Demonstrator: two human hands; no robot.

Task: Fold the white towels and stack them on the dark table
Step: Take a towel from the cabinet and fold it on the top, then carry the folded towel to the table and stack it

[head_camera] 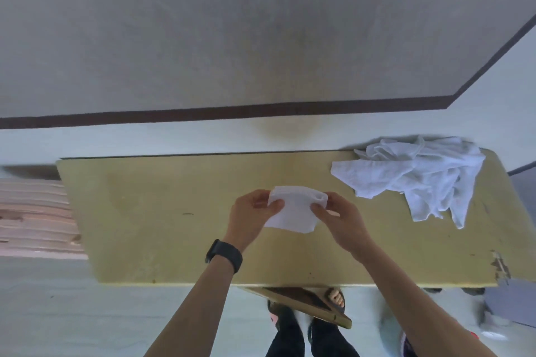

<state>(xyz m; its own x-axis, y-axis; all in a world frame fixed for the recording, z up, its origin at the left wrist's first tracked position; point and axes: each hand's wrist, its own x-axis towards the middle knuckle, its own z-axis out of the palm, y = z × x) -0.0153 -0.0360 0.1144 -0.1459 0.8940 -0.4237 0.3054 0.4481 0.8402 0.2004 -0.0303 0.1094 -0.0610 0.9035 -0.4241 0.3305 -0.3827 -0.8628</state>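
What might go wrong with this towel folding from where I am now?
1. The left hand and right hand pinch the towel only at its upper corners; its free lower edge may shift, giving a crooked fold.
2. The unfolded pile sits at the far right corner of the table, seemingly over the edge; pulling one out might drag others off.

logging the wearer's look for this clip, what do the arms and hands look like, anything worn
No sleeves show: the left forearm and right forearm are bare down to the frame's edge. The left wrist wears a wide black band, a watch or tracker. The left hand and right hand are ungloved.
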